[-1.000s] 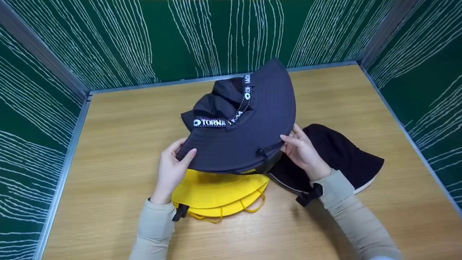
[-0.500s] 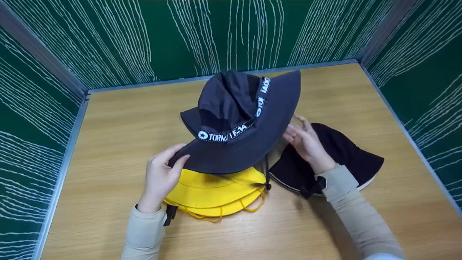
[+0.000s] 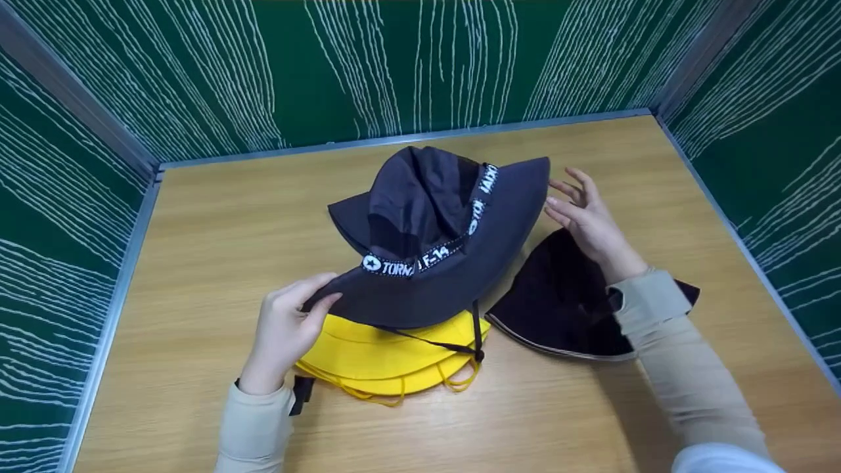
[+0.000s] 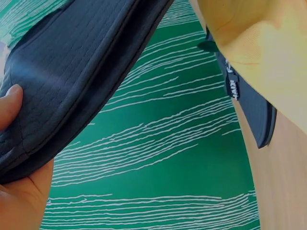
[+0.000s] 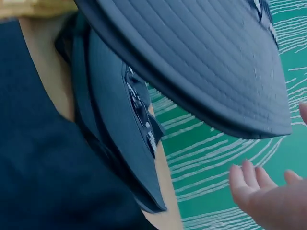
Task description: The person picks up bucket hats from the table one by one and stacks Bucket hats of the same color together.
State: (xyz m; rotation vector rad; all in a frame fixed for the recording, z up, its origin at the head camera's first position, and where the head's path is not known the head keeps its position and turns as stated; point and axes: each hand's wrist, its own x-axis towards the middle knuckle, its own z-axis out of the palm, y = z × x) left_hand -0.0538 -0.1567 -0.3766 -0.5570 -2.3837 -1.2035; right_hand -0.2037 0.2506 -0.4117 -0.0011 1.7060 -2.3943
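My left hand (image 3: pixel 287 328) pinches the left edge of the brim of a dark grey bucket hat (image 3: pixel 407 299) with a white-lettered band. The hat is held tilted above the table, its black chin cord (image 3: pixel 477 328) hanging down. In the left wrist view, the thumb lies on the upper face of that brim (image 4: pixel 62 72). My right hand (image 3: pixel 588 220) is beside the brim's right tip, fingers spread and apart from it in the right wrist view. Behind the held hat, a second dark hat (image 3: pixel 346 217) with a lettered band (image 5: pixel 141 112) lies mostly hidden.
Stacked yellow hats (image 3: pixel 387 364) with yellow cords lie below the held hat. To the right, a black hat (image 3: pixel 552 309) with a pale edge sits partly under my right forearm. Green panels (image 3: pixel 315 79) with white lines wall the wooden table (image 3: pixel 217 263) at the back and sides.
The held hat has tipped so its crown stands up more, and it has come lower. My right hand has let go of the brim and moved up and right. The left hand shifted slightly left.
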